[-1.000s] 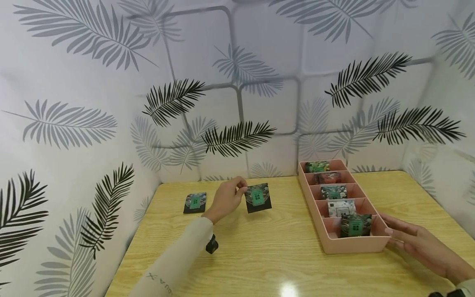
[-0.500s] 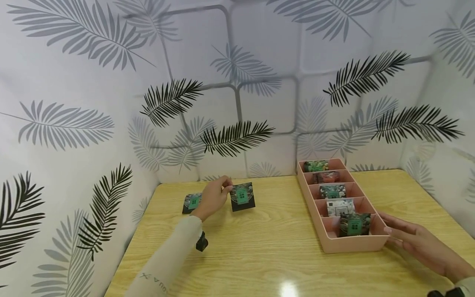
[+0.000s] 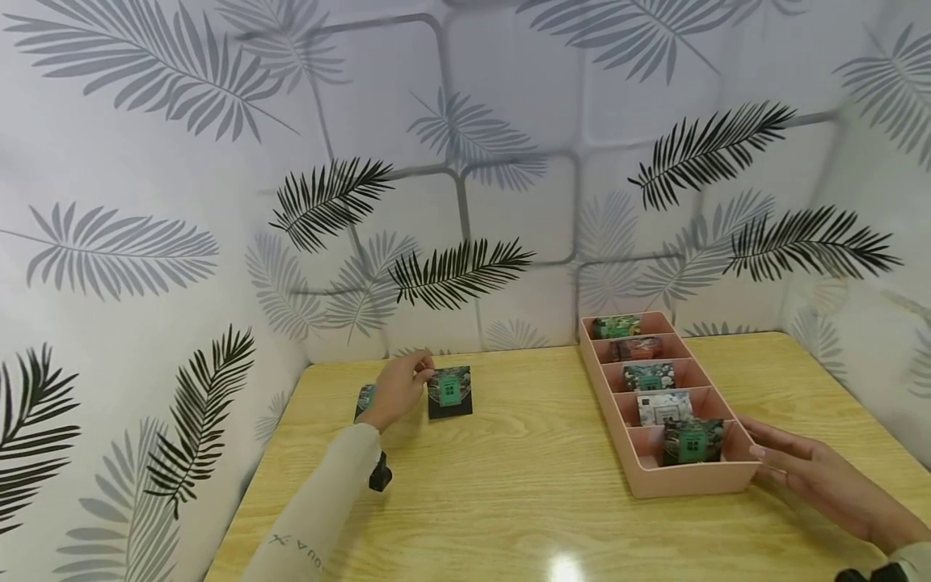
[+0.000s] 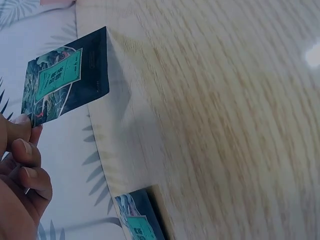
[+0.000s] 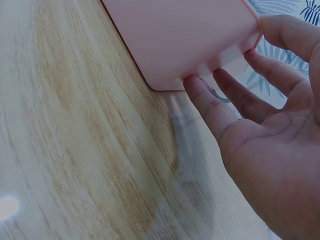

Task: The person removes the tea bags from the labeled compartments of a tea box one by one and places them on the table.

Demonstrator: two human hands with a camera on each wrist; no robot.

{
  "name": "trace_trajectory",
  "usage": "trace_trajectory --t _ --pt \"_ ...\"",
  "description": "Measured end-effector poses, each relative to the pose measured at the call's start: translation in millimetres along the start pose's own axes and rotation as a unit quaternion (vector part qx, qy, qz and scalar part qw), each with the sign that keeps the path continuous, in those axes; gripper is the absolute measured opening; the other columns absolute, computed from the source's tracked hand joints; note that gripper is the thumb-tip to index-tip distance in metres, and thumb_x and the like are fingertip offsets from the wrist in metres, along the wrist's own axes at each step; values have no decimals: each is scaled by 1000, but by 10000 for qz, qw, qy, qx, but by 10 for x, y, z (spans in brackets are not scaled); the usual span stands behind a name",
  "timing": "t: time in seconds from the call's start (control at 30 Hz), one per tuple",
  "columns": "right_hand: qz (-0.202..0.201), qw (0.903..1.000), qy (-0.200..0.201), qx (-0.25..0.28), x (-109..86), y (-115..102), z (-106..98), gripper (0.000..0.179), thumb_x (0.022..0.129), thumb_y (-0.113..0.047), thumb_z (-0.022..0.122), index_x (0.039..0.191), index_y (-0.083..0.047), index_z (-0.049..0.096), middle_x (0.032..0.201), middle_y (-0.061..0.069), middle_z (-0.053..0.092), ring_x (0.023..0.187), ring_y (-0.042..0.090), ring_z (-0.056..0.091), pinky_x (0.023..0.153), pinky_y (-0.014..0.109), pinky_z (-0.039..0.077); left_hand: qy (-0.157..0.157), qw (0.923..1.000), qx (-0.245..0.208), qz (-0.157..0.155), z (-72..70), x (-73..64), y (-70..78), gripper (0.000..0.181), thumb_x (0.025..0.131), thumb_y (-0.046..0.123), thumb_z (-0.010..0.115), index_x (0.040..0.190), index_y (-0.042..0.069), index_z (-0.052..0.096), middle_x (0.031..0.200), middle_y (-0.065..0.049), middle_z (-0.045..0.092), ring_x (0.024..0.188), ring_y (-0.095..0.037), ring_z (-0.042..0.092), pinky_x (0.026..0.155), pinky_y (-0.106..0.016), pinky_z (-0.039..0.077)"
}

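My left hand [image 3: 402, 388] pinches a corner of a flat, dark square sachet [image 3: 450, 391] with a green label. In the left wrist view this sachet [image 4: 67, 77] is tilted, its lower edge close over the wood, with a shadow beside it. A second, similar sachet [image 3: 365, 398] lies on the table, partly hidden behind the left hand. At the right stands a long pink divided box [image 3: 691, 480] with sachets in its compartments. The fingertips of my right hand [image 3: 822, 477] touch the box's right side near its front corner; in the right wrist view those fingers [image 5: 245, 97] are nearly straight.
Within the box, a dark green-labelled sachet [image 3: 692, 441] sits in the nearest compartment. Behind it come a white sachet [image 3: 663, 407], a dark floral one [image 3: 649, 377], a red one [image 3: 636, 349] and a green one [image 3: 616, 326]. A leaf-patterned curtain [image 3: 509, 202] borders the wooden table [image 3: 524, 501].
My left hand has carried the pinched sachet to the left, toward the one on the table, and now covers more of that one. The right hand stays against the box.
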State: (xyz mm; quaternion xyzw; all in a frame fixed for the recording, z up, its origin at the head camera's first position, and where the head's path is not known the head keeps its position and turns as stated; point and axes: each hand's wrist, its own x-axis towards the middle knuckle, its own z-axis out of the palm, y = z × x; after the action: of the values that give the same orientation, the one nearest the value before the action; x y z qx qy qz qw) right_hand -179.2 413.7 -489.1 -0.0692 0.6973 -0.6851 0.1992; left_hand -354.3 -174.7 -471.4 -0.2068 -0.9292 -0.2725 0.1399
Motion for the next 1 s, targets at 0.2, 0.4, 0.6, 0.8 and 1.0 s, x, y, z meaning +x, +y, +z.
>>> trace_trajectory --t 0.2,0.4,0.6,0.8,1.0 --pt "169 9996 130 -170 1 4 17 58 105 -20 38 152 -3 7 125 -34 43 112 -14 46 91 21 45 -92 9997 75 -227 -37 7 -64 5 96 17 59 92 16 62 82 4 62 62 -13 53 55 -31 41" --pt "57 9998 124 -122 -4 5 8 58 105 -18 37 151 -1 6 127 -33 43 114 -13 46 91 21 45 0 9987 181 -467 -60 12 -178 4 95 17 61 93 15 64 82 1 63 57 -12 52 51 -30 40" --pt "92 9999 53 -42 -6 5 2 59 105 -18 37 150 -1 3 127 -34 43 114 -12 47 92 22 45 34 9971 243 -716 -80 11 -266 6 95 19 61 93 14 65 83 0 65 56 -13 51 48 -30 39" --pt "155 9999 31 -36 -8 12 5 59 105 -19 36 151 -2 3 127 -34 43 115 -11 47 92 21 44 -93 9957 317 -867 -59 11 -305 8 96 15 59 93 12 66 82 -3 66 59 -13 54 52 -31 42" --pt "16 10000 -63 -18 -20 2 -7 56 106 -17 33 151 -2 5 130 -33 42 116 -11 46 93 21 44 -155 9952 468 -844 -20 21 -352 8 96 15 59 91 13 66 80 -1 65 57 -12 54 50 -31 42"
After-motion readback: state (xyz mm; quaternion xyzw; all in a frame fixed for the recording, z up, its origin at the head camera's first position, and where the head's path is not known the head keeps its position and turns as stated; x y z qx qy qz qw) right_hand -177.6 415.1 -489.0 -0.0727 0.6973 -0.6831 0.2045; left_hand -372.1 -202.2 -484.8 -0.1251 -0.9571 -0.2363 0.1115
